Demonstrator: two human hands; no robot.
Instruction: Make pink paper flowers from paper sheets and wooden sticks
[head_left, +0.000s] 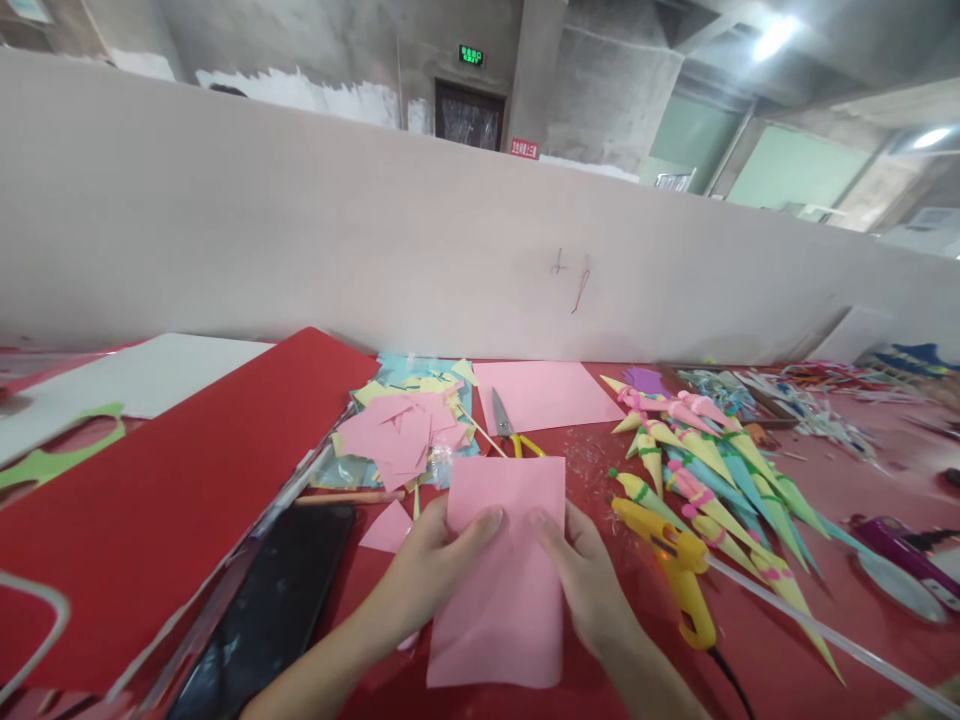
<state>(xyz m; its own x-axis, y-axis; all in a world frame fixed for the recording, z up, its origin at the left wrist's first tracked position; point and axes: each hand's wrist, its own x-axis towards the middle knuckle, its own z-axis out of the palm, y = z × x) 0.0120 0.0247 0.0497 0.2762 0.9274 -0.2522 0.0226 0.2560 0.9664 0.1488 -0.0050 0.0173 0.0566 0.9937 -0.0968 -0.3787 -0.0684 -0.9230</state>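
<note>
A pink foam or paper sheet [499, 590] is held up in front of me, its long side running away from me. My left hand [442, 560] grips its left edge, thumb on top and fingers hidden beneath. On the opposite edge my right hand [581, 570] pinches it the same way. Just beyond the sheet lie scissors [502, 415] with yellow handles, partly hidden by it. A larger pink sheet [547, 390] lies flat behind them. Left of the scissors is a heap of pink cut pieces [409, 435] on yellow and blue scraps.
A yellow glue gun [671, 560] with a clear stick lies at right, beside a pile of pastel cones [720, 470]. A black phone [270, 600] and a large red board [187, 500] are at left. A white partition [337, 230] stands behind the red table.
</note>
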